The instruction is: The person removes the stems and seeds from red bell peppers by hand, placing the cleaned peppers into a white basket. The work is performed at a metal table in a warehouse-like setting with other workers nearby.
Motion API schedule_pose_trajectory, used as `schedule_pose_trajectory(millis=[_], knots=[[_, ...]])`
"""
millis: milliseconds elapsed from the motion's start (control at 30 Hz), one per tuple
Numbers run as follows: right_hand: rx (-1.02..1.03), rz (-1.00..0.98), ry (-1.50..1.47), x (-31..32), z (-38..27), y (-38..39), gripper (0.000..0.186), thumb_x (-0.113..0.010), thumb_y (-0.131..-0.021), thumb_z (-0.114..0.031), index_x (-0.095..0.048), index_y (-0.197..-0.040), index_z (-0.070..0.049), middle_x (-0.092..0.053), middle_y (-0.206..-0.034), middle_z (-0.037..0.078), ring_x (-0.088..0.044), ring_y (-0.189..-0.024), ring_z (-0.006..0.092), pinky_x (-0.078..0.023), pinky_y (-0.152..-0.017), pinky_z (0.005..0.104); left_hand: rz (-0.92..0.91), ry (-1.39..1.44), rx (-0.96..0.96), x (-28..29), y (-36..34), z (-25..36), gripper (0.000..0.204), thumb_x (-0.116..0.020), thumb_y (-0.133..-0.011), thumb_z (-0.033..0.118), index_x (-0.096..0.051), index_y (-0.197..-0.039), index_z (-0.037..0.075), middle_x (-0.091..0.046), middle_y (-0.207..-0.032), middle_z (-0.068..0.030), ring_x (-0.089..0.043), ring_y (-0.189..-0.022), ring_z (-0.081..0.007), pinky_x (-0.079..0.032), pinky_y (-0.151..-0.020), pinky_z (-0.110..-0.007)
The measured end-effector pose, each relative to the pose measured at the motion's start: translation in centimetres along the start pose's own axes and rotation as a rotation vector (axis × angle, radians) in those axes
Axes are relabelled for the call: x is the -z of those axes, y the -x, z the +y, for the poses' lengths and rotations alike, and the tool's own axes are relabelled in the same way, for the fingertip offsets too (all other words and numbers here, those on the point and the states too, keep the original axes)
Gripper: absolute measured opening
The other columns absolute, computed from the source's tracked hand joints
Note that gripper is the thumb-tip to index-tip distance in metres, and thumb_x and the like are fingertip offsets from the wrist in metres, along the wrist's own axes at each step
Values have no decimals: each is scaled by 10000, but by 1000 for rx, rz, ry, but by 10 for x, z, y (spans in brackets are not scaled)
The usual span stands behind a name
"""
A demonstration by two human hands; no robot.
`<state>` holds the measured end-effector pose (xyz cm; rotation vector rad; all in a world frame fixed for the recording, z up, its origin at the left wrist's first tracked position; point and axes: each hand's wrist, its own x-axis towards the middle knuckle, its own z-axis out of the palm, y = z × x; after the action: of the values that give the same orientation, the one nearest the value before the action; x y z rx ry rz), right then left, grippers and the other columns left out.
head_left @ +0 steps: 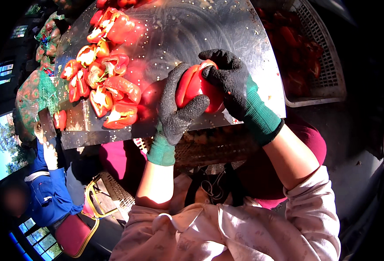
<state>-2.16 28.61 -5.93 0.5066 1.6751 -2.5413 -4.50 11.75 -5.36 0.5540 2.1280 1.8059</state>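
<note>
Near the front edge of the metal table, a red bell pepper (188,87) is held between both my hands, just above the surface. My left hand (174,104), in a black-coated glove with a green cuff, is closed around its left side, the thumb across the front. From the right, my right hand (233,82), gloved alike, grips the pepper with thumb and fingers near its top. A fold or split runs down the pepper; I cannot tell which. Several cut red peppers (102,85) lie on the table to the left, some showing pale insides.
The metal tabletop (192,26) is strewn with pale seeds. Right of it stands a white plastic crate (331,74) with red pepper pieces. Green mesh bags (37,98) are at the far left. A co-worker in blue (55,189) holds a broad blade (47,123) by the table's left corner.
</note>
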Motion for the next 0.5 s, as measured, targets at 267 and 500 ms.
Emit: schedule_pose_trajectory(millis=[267,500], knots=[[91,-45,327,-12,-15,9,777,-739,-839,-395,-400,-1427,-20,-586,-1223,205,-611,-1095,246,-515,-903,336,260,-689,-374,-21,1,5,877,-860,-659,228,-419,-1388,21,-496,-1310,-237,-522,-1188,-400,-452,-981,-476],[-2,3,115,-13,-18,10,444,-716,-844,-164,-558,-1245,-56,-622,-1040,80,-610,-912,169,-531,-821,300,325,-253,-201,-25,12,9,759,-782,-735,92,-417,-1391,-16,-525,-1308,-164,-547,-1157,-287,-452,-995,-401]])
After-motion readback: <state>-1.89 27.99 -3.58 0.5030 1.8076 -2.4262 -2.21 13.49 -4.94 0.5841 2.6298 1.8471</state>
